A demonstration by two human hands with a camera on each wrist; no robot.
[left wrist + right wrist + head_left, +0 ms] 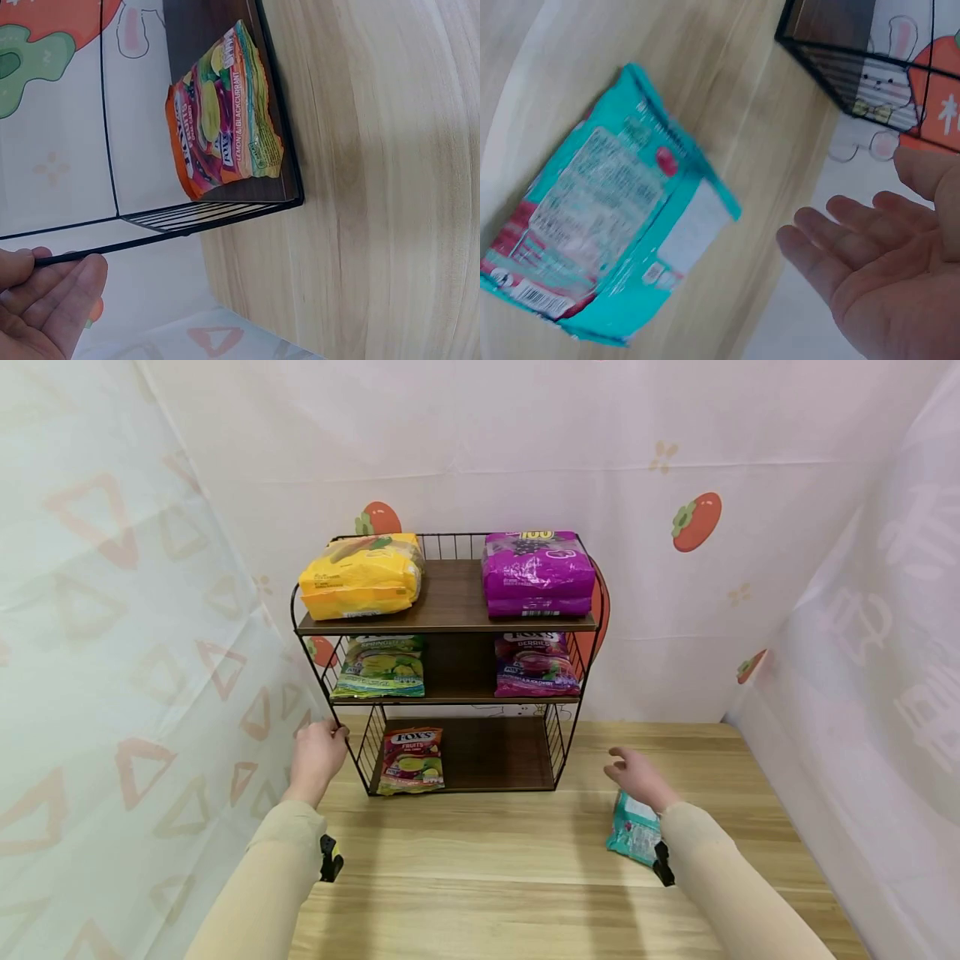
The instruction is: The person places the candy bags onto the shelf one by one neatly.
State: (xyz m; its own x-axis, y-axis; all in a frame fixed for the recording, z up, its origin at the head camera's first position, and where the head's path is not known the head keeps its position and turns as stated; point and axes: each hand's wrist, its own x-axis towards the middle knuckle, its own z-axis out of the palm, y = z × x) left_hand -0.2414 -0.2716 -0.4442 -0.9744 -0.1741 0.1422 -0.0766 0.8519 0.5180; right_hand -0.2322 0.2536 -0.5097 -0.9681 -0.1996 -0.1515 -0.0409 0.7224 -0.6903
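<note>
My left hand [318, 758] pinches the black wire side frame of a three-tier shelf rack [491, 760]; in the left wrist view thumb and fingertips meet around the wire. An orange-red bag of Fox's fruit candy [221, 120] lies at the left of the bottom tier, near that hand. To the right of the rack, my right hand [639, 778] hovers over the table with loosely spread fingers and holds nothing. Below it a teal candy bag [592, 217] lies back side up, its printed label showing in the right wrist view. In the head view the right forearm partly hides this bag.
Atop the rack stand a yellow bag [363, 578] on the left and a purple bag [537, 575] on the right. The middle tier bears a green bag [382, 668] and a berry bag [536, 667]. Patterned white cloth [480, 435] walls the wooden table [465, 877] on three sides.
</note>
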